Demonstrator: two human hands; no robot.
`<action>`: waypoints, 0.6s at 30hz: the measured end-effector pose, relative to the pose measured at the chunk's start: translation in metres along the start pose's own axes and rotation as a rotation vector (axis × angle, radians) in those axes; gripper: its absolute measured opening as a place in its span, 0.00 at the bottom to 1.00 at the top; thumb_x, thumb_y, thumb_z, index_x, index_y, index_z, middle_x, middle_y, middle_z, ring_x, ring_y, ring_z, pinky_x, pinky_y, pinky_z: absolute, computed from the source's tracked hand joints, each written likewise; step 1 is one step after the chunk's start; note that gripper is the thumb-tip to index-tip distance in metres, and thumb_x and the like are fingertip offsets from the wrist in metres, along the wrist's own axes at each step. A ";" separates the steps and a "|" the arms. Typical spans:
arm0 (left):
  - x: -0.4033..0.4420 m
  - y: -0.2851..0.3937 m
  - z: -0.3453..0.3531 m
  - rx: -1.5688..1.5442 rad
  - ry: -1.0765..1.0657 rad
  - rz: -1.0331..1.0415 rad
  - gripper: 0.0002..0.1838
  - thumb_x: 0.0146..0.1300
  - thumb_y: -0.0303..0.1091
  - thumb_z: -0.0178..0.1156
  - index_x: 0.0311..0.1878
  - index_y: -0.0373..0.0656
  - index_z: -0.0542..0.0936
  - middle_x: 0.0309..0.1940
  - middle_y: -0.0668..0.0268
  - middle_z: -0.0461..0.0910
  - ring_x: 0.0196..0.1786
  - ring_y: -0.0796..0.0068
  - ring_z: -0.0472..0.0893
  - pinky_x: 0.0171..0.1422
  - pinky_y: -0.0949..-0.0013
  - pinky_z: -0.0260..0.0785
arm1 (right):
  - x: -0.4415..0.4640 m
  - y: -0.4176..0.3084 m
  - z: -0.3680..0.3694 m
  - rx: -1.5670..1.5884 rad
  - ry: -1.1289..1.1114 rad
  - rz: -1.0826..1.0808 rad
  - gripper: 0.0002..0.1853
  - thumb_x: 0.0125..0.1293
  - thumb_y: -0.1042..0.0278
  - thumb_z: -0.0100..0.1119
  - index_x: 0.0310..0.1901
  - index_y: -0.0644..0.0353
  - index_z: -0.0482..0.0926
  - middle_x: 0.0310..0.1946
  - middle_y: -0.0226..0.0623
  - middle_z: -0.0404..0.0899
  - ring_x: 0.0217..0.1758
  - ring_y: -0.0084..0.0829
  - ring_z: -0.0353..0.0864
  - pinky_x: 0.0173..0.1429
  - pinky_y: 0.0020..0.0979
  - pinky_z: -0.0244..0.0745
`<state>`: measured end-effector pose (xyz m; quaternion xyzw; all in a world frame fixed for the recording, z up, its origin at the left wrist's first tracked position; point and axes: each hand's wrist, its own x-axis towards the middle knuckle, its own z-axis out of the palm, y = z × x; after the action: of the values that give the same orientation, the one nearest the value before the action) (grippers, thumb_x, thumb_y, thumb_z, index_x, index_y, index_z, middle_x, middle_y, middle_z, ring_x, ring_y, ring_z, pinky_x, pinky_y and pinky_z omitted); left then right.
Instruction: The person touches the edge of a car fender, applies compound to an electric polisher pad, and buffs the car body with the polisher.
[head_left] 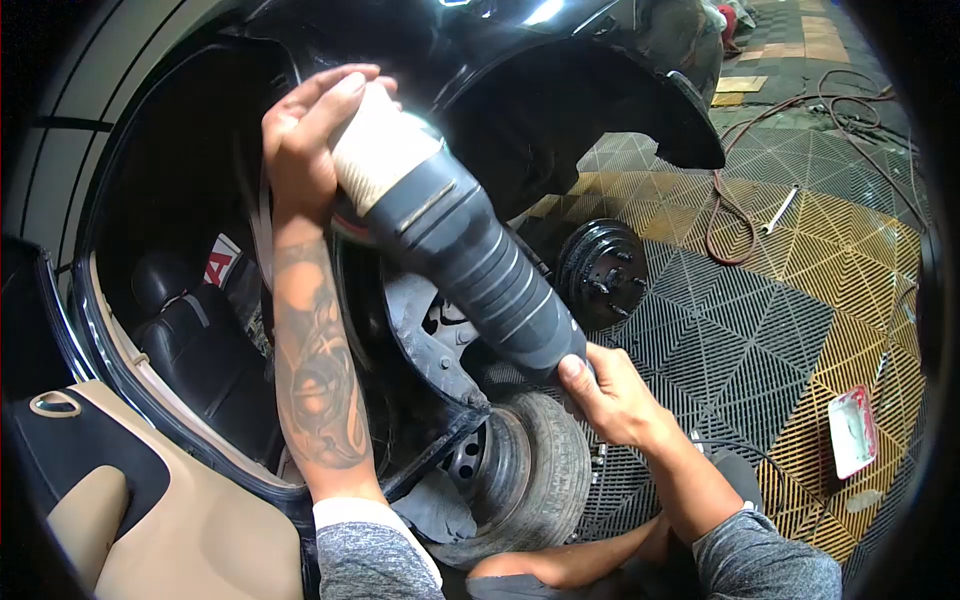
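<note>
A large power tool (500, 285) with a black ribbed body and a pale, wrapped-looking head (385, 145) slants across the middle of the view. My left hand (318, 125) is closed over the upper end of the head, thumb on top. Around the lower end of the black body my right hand (612, 392) is wrapped. The tool is in front of a black car body (570, 75), beside the wheel arch. What lies under the tool's head is hidden.
At the left are an open door (200, 510) and a seat (190, 320). Below the arch lies a tyre (560, 465), near a brake drum (603, 272). A red hose (730, 257), a wrench (780, 210) and a white tray (851, 430) are on the floor mat.
</note>
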<state>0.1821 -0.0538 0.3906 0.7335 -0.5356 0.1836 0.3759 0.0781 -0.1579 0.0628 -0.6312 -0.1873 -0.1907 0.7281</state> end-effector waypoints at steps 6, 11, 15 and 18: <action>0.057 -0.008 0.010 0.081 -0.110 0.089 0.20 0.71 0.39 0.56 0.56 0.32 0.82 0.48 0.50 0.87 0.50 0.61 0.88 0.60 0.62 0.81 | 0.020 -0.004 -0.015 0.068 0.106 -0.038 0.36 0.77 0.34 0.47 0.49 0.69 0.81 0.24 0.36 0.79 0.30 0.24 0.75 0.41 0.35 0.75; 0.061 0.001 0.033 -0.176 -0.048 -0.004 0.17 0.61 0.33 0.61 0.48 0.28 0.83 0.38 0.54 0.87 0.40 0.67 0.86 0.50 0.66 0.80 | 0.022 -0.001 -0.016 0.148 0.122 -0.016 0.34 0.76 0.33 0.49 0.40 0.66 0.78 0.18 0.26 0.71 0.22 0.18 0.70 0.28 0.28 0.67; 0.042 0.001 0.025 -0.182 0.018 -0.026 0.17 0.61 0.32 0.63 0.48 0.28 0.82 0.38 0.53 0.87 0.39 0.65 0.87 0.50 0.65 0.81 | 0.017 0.006 -0.015 0.147 0.058 0.001 0.33 0.78 0.35 0.47 0.42 0.66 0.78 0.19 0.26 0.71 0.23 0.18 0.70 0.29 0.28 0.67; 0.021 -0.007 0.002 0.036 -0.018 0.061 0.21 0.69 0.40 0.58 0.56 0.33 0.83 0.48 0.49 0.87 0.49 0.60 0.88 0.60 0.60 0.82 | 0.013 0.009 -0.009 0.161 0.008 -0.036 0.31 0.80 0.39 0.45 0.44 0.68 0.77 0.23 0.31 0.72 0.28 0.19 0.70 0.33 0.28 0.69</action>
<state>0.1953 -0.0675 0.4009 0.7252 -0.5576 0.1977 0.3522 0.0946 -0.1665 0.0607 -0.5665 -0.2107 -0.1907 0.7735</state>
